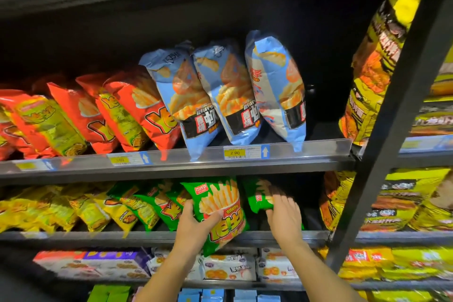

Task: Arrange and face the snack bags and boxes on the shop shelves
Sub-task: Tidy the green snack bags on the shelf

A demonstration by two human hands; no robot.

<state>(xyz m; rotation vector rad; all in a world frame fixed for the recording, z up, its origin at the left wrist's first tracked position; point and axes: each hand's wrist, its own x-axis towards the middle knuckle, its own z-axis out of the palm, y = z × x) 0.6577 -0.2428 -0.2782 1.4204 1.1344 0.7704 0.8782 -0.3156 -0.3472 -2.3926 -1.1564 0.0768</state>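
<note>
Left hand [193, 220] grips the front green bag [220, 203] on the middle shelf [147, 236], thumb across its face, bag bottom overhanging the edge. Right hand [285, 213], apart at 3 o'clock, lies on the second green bag [257, 200]; blurred, can't tell if it grips. Blue bags [220, 95] lean at 12 o'clock.

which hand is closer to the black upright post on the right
Right. The right hand touches the rear green bag, left of the black post; the left hand holds the front green bag, farther left.
</note>
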